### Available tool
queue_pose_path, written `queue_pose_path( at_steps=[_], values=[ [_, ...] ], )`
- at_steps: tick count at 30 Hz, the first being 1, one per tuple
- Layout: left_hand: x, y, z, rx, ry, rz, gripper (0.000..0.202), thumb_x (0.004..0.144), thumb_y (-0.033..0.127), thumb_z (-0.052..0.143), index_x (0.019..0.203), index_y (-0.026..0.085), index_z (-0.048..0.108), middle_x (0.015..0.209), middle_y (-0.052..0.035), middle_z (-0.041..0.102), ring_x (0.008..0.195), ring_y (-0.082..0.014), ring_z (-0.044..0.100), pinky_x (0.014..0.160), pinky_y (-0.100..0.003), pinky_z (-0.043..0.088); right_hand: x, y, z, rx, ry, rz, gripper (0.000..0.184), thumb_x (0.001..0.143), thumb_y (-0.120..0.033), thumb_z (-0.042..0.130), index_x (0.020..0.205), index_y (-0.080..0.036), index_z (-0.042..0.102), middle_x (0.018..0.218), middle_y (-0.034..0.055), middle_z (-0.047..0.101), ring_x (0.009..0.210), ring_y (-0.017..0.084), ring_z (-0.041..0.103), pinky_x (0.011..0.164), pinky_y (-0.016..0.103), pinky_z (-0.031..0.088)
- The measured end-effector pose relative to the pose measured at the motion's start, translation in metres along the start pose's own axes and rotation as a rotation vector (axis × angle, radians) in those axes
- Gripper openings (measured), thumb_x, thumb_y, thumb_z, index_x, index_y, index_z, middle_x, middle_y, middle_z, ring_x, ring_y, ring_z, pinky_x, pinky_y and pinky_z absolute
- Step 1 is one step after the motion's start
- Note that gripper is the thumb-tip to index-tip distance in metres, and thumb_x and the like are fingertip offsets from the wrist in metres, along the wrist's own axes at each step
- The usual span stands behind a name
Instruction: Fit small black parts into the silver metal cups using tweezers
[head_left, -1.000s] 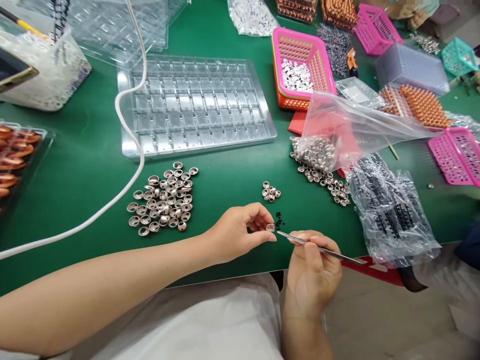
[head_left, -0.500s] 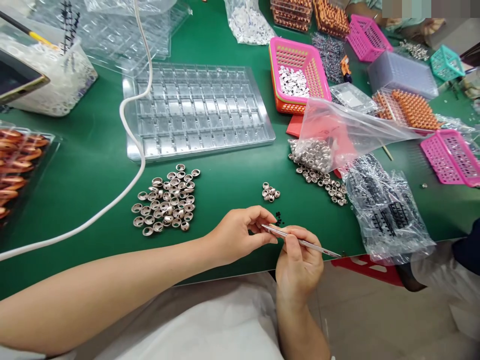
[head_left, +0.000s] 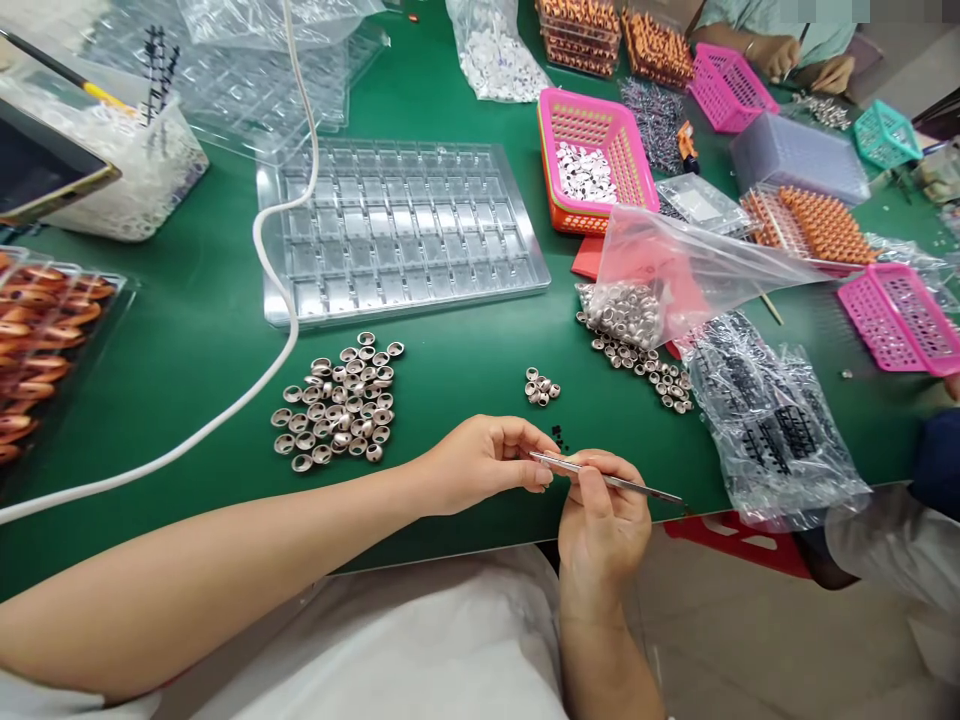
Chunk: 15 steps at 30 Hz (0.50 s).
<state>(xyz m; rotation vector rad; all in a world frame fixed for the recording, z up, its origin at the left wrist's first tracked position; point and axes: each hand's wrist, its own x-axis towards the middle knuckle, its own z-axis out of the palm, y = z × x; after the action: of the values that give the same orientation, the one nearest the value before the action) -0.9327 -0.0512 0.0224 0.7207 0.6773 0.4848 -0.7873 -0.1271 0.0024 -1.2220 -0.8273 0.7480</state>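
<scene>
The right hand (head_left: 604, 520) has moved in from beside the small black pieces (head_left: 556, 434); the tip of its thin metal tool (head_left: 551, 461) is now at the fingertips of the left hand (head_left: 487, 465), near the front edge of the green table (head_left: 465, 360). The right thumb and fingers pinch the tool. The left thumb and fingers have drawn closer together; the metal ring visible there a second ago is hidden, so whether they hold it cannot be told. The work thus appears centred at the left fingertips rather than at the black pieces. Those lie just beyond the hands, with a small cluster of rings (head_left: 541, 386) farther from the front edge.
</scene>
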Motion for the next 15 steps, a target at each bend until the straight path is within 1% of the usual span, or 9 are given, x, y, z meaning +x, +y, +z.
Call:
queue_pose_path(
  at_steps=[3,5,8,11,13,15],
  values=[
    [0.001,-0.001,-0.002,0.034,-0.023,-0.007,0.025,0.069,0.014,0.083,0.092,0.014,0.073,0.079,0.0002,0.075,0.071,-0.0112,0.069,0.074,-0.025,0.057,0.0,0.001,0.0,0.032,-0.014,0.022,0.002,0.089,-0.02,0.066,0.09,-0.021,0.065,0.084,0.0012,0.068,0.077,0.015,0.069,0.071,0.031,0.06],
    [0.0,-0.002,-0.002,0.08,-0.025,-0.002,0.026,0.07,0.013,0.08,0.095,0.014,0.073,0.079,0.0004,0.075,0.071,-0.0117,0.07,0.075,-0.025,0.056,-0.001,0.001,0.001,0.038,-0.019,0.025,0.002,0.089,-0.02,0.066,0.09,-0.021,0.065,0.084,0.0011,0.068,0.077,0.015,0.069,0.071,0.031,0.06],
    [-0.002,-0.002,-0.001,0.182,-0.002,0.015,0.03,0.071,0.016,0.078,0.1,0.015,0.075,0.084,-0.0023,0.077,0.076,-0.0146,0.07,0.078,-0.028,0.057,-0.001,0.002,0.002,0.026,-0.017,0.022,0.002,0.089,-0.02,0.066,0.089,-0.021,0.064,0.083,0.0012,0.067,0.076,0.015,0.069,0.07,0.031,0.061],
    [-0.003,-0.002,-0.001,0.236,0.013,0.033,0.027,0.072,0.019,0.077,0.099,0.015,0.075,0.089,-0.0046,0.077,0.081,-0.0164,0.071,0.08,-0.03,0.057,0.001,0.001,0.0,0.045,-0.029,0.03,0.002,0.089,-0.02,0.066,0.089,-0.021,0.065,0.083,0.0008,0.067,0.075,0.015,0.069,0.068,0.031,0.061],
    [-0.002,-0.002,-0.001,0.24,0.028,0.04,0.026,0.072,0.02,0.078,0.096,0.014,0.073,0.088,-0.0042,0.076,0.079,-0.0158,0.07,0.077,-0.029,0.057,0.003,-0.003,-0.002,0.051,-0.014,0.015,0.004,0.089,-0.019,0.066,0.091,-0.022,0.065,0.084,0.0003,0.067,0.076,0.015,0.069,0.069,0.033,0.061],
    [-0.002,-0.003,0.0,0.243,0.068,0.051,0.024,0.071,0.02,0.078,0.094,0.014,0.071,0.084,-0.003,0.074,0.076,-0.0147,0.069,0.075,-0.028,0.057,0.003,-0.009,-0.006,0.022,0.024,-0.025,0.007,0.089,-0.016,0.066,0.092,-0.023,0.065,0.085,0.0,0.068,0.079,0.016,0.07,0.072,0.036,0.063]
  ],
)
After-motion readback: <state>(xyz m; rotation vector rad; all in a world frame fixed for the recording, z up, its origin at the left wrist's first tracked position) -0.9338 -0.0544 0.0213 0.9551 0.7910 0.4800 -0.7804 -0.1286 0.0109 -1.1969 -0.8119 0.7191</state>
